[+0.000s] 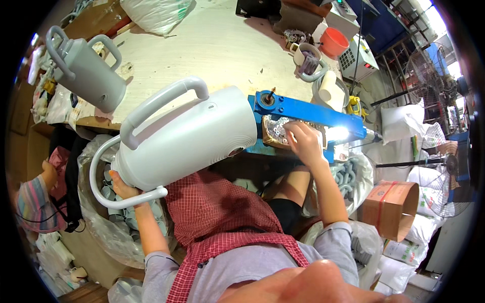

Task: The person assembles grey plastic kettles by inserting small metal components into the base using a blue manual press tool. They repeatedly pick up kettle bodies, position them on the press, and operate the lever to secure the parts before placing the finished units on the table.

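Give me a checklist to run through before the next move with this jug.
1. Left hand on the narrow end of the light gray jug: ok.
2. Small shiny parts within the right hand's reach: ok, the fingers are at the box.
3. A part pinched in those fingers: cannot tell.
4. Jug's wide end fully seated against the blue machine: cannot tell.
5. Light at the machine on: ok.
6. Other jug apart from the held one: ok.
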Available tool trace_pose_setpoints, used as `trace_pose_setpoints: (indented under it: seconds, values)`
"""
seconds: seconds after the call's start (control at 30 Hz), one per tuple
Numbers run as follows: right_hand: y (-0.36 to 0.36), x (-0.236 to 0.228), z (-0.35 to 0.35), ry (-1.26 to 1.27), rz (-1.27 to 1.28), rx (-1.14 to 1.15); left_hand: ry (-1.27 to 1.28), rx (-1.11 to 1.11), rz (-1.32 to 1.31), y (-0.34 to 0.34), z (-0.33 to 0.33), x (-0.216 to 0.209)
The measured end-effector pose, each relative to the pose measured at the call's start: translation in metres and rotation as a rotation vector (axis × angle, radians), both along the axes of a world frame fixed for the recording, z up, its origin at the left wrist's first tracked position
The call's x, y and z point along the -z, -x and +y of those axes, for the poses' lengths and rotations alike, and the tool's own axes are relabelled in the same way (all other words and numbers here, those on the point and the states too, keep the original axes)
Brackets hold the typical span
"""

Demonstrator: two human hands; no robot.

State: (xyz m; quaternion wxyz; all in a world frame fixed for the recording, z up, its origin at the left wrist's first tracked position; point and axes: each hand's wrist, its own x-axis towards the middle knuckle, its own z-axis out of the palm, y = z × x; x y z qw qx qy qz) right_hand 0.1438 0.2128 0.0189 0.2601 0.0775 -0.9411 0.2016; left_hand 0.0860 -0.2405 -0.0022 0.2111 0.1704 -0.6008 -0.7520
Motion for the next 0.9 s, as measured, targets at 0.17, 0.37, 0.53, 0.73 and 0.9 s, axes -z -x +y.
trace_pose_setpoints:
  seconds: [0.17, 0.37, 0.53, 0.73, 0.9]
  values:
    - [0.041, -0.068, -0.021, -0.03, 0.477, -0.02, -0.011, -0.007, 0.001, 0.009, 0.001, 0.014]
    - [0.07, -0.071, -0.019, -0.159, 0.507, -0.138, -0.073, 0.019, 0.01, 0.011, 0.015, 0.005]
    - [0.071, -0.069, -0.019, -0.184, 0.516, -0.151, -0.072, -0.018, 0.017, 0.017, 0.009, 0.018]
    - [0.071, -0.064, -0.017, -0.141, 0.537, -0.142, -0.086, 0.025, 0.018, 0.023, 0.017, 0.012]
    - [0.067, -0.069, -0.015, -0.269, 0.532, -0.141, -0.117, 0.027, 0.06, 0.028, 0.027, 0.008]
